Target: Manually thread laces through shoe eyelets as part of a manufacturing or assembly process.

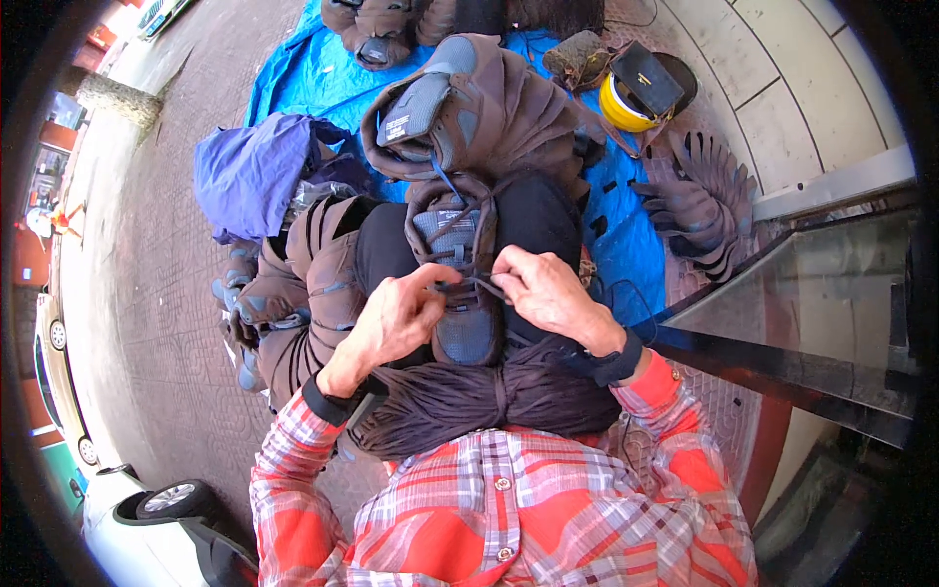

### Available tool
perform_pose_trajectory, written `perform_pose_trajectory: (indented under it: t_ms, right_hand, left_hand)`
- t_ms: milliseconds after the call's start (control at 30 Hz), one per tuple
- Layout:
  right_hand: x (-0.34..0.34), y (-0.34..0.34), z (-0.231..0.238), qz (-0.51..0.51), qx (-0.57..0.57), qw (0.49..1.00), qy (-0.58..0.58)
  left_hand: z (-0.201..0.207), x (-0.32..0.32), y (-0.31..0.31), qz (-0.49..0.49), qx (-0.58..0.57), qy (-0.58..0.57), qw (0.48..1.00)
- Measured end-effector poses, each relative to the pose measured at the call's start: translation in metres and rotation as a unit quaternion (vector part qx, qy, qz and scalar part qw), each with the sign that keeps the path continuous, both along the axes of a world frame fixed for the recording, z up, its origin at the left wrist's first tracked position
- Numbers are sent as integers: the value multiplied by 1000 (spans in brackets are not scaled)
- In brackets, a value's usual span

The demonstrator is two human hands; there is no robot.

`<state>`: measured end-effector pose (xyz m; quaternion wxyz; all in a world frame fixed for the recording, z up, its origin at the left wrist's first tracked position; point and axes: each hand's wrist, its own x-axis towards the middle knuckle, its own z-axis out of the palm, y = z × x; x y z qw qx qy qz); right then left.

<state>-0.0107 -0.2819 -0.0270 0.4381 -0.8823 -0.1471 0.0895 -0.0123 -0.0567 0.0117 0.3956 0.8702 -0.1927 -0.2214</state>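
Note:
A brown and blue-grey shoe upper (467,338) lies across my lap, its toe toward me and its tongue (445,227) at the far end. A dark shoelace (479,282) is threaded partway through its eyelets. My left hand (396,318) is closed at the left eyelet row, thumb and finger pinching the lace. From the right, my right hand (550,293) pinches the lace beside the other eyelet row. Against my waist rests a thick tied bundle of dark laces (489,399).
Stacked shoe uppers (489,112) sit beyond my knees, with more (303,279) on the left. A blue tarp (626,245) lies underneath. Around it are a purple cloth (249,171), a yellow container (624,110) with a black wallet-like case (646,80), fanned uppers (699,201) and a glass-panelled frame (802,303).

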Motion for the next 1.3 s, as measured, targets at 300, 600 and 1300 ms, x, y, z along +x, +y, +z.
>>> perform_pose_trajectory:
  t_ms: [300,600,1300]
  right_hand:
    - [4,4,2,25,-76,996,-28]
    - [2,10,-8,83,-90,977,-172]
    - [3,-7,13,68,0,978,-199]
  left_hand:
    - [-3,-5,-15,106,-215,303,922]
    - [-7,2,-18,76,-60,89,991]
    - [40,34,37,21,83,1,996]
